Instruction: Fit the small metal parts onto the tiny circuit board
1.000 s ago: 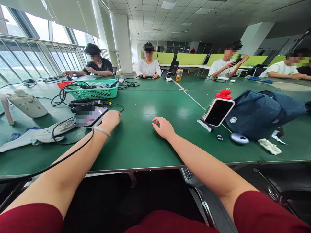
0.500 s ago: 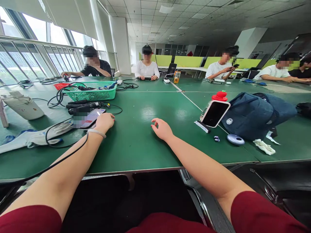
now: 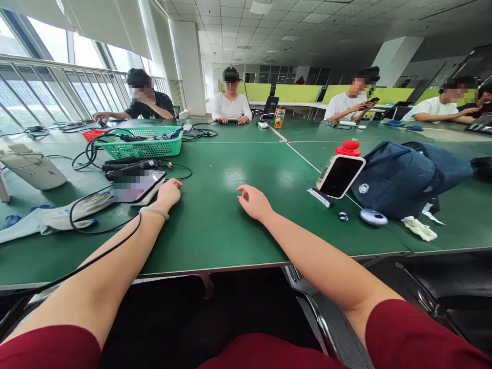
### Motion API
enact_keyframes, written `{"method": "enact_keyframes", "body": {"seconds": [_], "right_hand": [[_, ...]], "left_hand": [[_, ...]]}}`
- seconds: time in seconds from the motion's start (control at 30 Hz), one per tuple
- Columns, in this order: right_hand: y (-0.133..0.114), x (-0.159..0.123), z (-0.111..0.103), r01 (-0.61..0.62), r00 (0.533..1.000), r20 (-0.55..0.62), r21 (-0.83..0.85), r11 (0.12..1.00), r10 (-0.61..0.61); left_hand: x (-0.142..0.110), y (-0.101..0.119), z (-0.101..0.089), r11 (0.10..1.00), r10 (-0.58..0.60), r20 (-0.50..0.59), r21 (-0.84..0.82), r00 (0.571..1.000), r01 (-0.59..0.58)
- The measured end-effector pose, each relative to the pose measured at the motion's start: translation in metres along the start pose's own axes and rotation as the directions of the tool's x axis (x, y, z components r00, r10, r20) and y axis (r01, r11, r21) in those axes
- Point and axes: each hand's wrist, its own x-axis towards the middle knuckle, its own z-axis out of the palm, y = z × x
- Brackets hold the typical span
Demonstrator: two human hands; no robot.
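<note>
My left hand (image 3: pixel 169 195) rests on the green table (image 3: pixel 207 220) against the near right edge of a smartphone (image 3: pixel 148 185). The phone's screen is lit and partly blurred out, and its near edge looks slightly raised. The fingers of that hand curl loosely to the right, away from the phone; the thumb is hidden. My right hand (image 3: pixel 254 202) lies on its side near the table's middle, holding nothing, with a gap between thumb and bent fingers. Left of the phone lie white-and-blue work gloves (image 3: pixel 57 218) with a black cable across them.
Behind the phone are black devices (image 3: pixel 130 169) and a green basket (image 3: pixel 142 147). A whitish bottle (image 3: pixel 34 166) stands left. On the right are a propped phone (image 3: pixel 341 177), a purple round case (image 3: pixel 373 217) and a blue backpack (image 3: pixel 400 179). Several people sit across the table.
The phone's near edge now looks more raised, and my left thumb has gone from its screen to out of sight. My right hand has barely moved.
</note>
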Motion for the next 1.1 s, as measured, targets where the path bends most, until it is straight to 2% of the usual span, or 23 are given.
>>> {"method": "enact_keyframes", "body": {"seconds": [0.1, 0.13, 0.27, 0.37, 0.5, 0.67, 0.73, 0.8, 0.9, 1.0, 1.1], "right_hand": [[0.000, 0.000, 0.001, 0.007, 1.000, 0.008, 0.005, 1.000, -0.008], [0.001, 0.000, 0.002, 0.011, 1.000, 0.017, 0.006, 1.000, -0.011], [0.005, 0.003, 0.004, 0.014, 0.995, 0.103, -0.050, 0.999, -0.009], [0.009, 0.007, 0.006, 0.014, 0.990, 0.142, -0.129, 0.992, 0.004], [0.010, 0.009, 0.007, 0.028, 0.985, 0.173, -0.188, 0.982, 0.005], [0.006, 0.006, 0.009, 0.060, 0.978, 0.207, -0.268, 0.961, -0.003], [0.004, 0.006, 0.009, 0.063, 0.976, 0.216, -0.292, 0.954, 0.002], [0.003, 0.006, 0.010, 0.076, 0.974, 0.226, -0.301, 0.951, -0.007], [0.001, 0.007, 0.012, 0.148, 0.968, 0.241, -0.311, 0.939, -0.072], [-0.002, 0.008, 0.013, 0.212, 0.954, 0.272, -0.312, 0.926, -0.127], [-0.005, 0.009, 0.013, 0.181, 0.958, 0.271, -0.307, 0.934, -0.097]], "left_hand": [[-0.010, 0.020, 0.010, 1.000, -0.004, 0.054, 0.001, 0.999, 0.004], [-0.016, 0.030, 0.016, 0.999, 0.029, 0.083, -0.038, 0.996, -0.026], [-0.040, 0.077, 0.040, 0.931, 0.201, 0.155, -0.337, 0.967, -0.140], [-0.054, 0.100, 0.052, 0.833, 0.275, 0.166, -0.533, 0.947, -0.148], [-0.068, 0.107, 0.058, 0.755, 0.245, 0.191, -0.652, 0.951, -0.063], [-0.079, 0.116, 0.059, 0.560, 0.232, 0.276, -0.822, 0.933, 0.104], [-0.080, 0.119, 0.059, 0.524, 0.205, 0.294, -0.838, 0.933, 0.149], [-0.077, 0.116, 0.059, 0.544, 0.159, 0.265, -0.828, 0.951, 0.139], [-0.071, 0.107, 0.061, 0.641, 0.126, 0.161, -0.766, 0.979, 0.044], [-0.067, 0.100, 0.061, 0.765, 0.147, 0.062, -0.639, 0.987, -0.074], [-0.068, 0.100, 0.059, 0.842, 0.176, 0.035, -0.523, 0.984, -0.132]]}}
